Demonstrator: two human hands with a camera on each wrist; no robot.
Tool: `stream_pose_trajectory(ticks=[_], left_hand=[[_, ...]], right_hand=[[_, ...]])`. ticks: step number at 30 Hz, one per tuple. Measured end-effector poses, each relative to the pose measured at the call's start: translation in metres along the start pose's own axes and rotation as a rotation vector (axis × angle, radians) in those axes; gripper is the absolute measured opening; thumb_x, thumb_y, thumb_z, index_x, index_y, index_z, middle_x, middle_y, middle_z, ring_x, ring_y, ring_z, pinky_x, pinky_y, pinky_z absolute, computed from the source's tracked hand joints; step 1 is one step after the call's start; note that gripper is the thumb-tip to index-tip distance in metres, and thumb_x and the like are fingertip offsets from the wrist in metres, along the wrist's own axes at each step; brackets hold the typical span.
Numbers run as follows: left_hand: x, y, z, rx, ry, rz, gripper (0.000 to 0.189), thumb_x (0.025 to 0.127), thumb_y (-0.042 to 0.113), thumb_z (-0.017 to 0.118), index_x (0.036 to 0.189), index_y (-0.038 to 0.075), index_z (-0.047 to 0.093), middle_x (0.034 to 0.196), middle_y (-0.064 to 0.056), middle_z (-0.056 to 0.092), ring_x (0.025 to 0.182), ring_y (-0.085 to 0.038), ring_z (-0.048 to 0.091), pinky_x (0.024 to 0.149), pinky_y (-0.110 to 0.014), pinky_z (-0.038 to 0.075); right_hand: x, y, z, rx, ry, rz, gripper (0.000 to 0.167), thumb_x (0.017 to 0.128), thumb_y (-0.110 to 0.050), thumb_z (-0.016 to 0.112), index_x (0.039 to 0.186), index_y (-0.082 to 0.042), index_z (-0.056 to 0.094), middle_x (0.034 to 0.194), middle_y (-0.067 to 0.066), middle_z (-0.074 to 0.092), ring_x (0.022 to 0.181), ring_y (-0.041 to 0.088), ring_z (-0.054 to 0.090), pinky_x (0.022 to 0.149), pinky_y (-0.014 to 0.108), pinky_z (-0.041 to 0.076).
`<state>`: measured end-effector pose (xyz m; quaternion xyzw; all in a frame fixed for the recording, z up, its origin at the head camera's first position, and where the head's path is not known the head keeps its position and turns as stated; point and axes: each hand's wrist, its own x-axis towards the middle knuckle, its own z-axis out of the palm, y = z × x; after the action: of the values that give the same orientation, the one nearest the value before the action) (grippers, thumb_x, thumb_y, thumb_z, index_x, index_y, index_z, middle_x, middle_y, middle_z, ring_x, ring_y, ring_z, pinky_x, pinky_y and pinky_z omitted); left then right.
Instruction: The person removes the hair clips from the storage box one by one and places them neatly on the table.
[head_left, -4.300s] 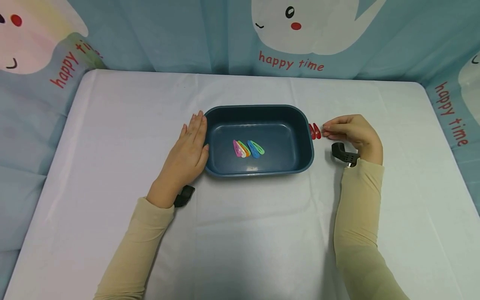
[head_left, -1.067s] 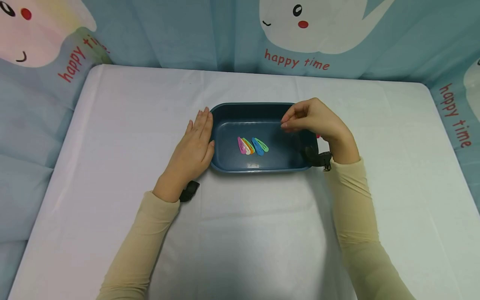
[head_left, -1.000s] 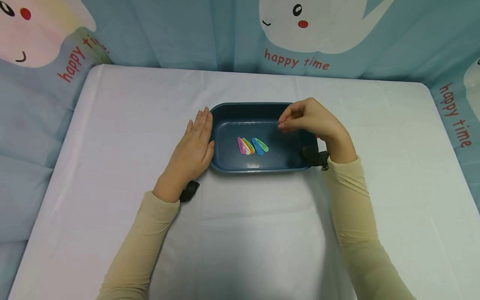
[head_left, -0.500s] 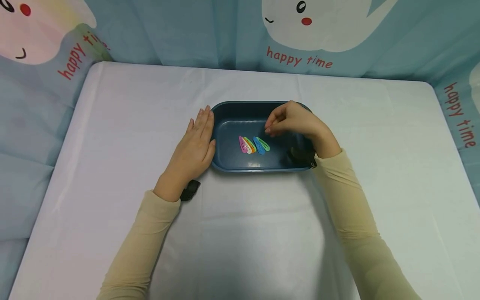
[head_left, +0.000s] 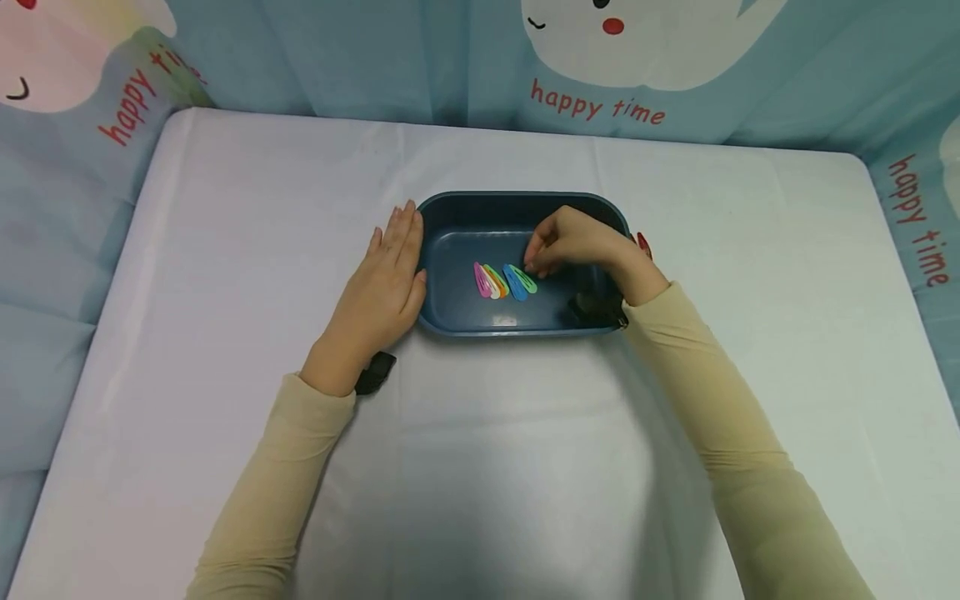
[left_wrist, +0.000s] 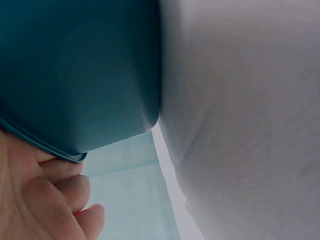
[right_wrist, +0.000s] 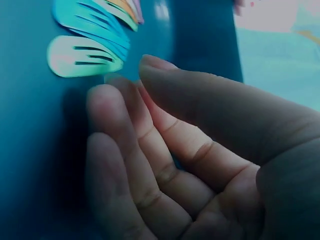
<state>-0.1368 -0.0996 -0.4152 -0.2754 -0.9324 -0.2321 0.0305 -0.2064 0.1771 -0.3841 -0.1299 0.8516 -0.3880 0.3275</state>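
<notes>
A dark blue rectangular tray [head_left: 465, 327] stands on the table. On its floor lies a fanned row of snap hair clips: pink [head_left: 482, 280], white, orange, green, then a blue clip [head_left: 515, 283] and a light green clip [head_left: 524, 280] at the right end. My left hand [head_left: 378, 287] lies with straight fingers along the tray's left rim; the left wrist view shows its fingers [left_wrist: 62, 195] by the rim. My right hand [head_left: 581, 243] reaches over the right side, fingertips right at the light green clip [right_wrist: 82, 56]. Its fingers bend loosely, with nothing visible between thumb and fingertips.
A red hair clip [head_left: 642, 244] shows outside the tray's right end, partly behind the right wrist. A black wrist camera [head_left: 596, 310] on the right arm overlaps the tray's right side. White cloth [head_left: 480, 467] covers the table; a blue printed curtain [head_left: 360, 67] surrounds it.
My right hand has moved left from beside the red clips, over the tray and down to the light green clip. The left hand stays at the rim. The row of clips looks unchanged.
</notes>
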Motion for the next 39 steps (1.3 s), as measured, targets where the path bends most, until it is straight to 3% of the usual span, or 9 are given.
stream_pose_trajectory(ticks=[11, 22, 31, 39], left_hand=[[0.001, 0.000, -0.001, 0.007, -0.017, -0.006, 0.061, 0.098, 0.017, 0.034, 0.147, -0.008, 0.010, 0.156, -0.019, 0.005, 0.143, -0.028, 0.003, 0.114, -0.043, 0.006], [0.000, 0.000, -0.001, -0.007, -0.003, -0.008, 0.060, 0.098, 0.018, 0.035, 0.147, -0.008, 0.012, 0.156, -0.018, 0.007, 0.143, -0.030, 0.006, 0.114, -0.044, 0.006], [0.000, 0.000, -0.001, -0.003, -0.005, -0.015, 0.060, 0.098, 0.018, 0.035, 0.147, -0.008, 0.011, 0.156, -0.018, 0.007, 0.143, -0.029, 0.005, 0.114, -0.044, 0.007], [0.000, 0.000, -0.001, 0.008, -0.016, -0.014, 0.060, 0.099, 0.018, 0.035, 0.147, -0.008, 0.010, 0.156, -0.018, 0.006, 0.143, -0.029, 0.004, 0.114, -0.043, 0.006]], right_hand=[[0.008, -0.003, 0.006, -0.129, -0.007, 0.069, 0.011, 0.082, -0.010, 0.073, 0.082, 0.001, 0.070, 0.072, 0.006, 0.067, 0.064, 0.016, 0.061, 0.066, 0.028, 0.053], [0.011, -0.008, 0.009, -0.283, -0.005, 0.042, 0.015, 0.078, -0.017, 0.078, 0.076, -0.004, 0.070, 0.067, 0.003, 0.067, 0.060, 0.015, 0.061, 0.058, 0.026, 0.048], [0.011, -0.009, 0.010, -0.257, -0.008, 0.046, 0.013, 0.079, -0.014, 0.076, 0.078, -0.002, 0.069, 0.069, 0.005, 0.067, 0.061, 0.016, 0.060, 0.060, 0.026, 0.050], [0.008, -0.010, 0.010, -0.167, -0.021, 0.055, 0.009, 0.081, -0.006, 0.073, 0.079, 0.001, 0.068, 0.073, 0.008, 0.067, 0.064, 0.016, 0.062, 0.064, 0.028, 0.053]])
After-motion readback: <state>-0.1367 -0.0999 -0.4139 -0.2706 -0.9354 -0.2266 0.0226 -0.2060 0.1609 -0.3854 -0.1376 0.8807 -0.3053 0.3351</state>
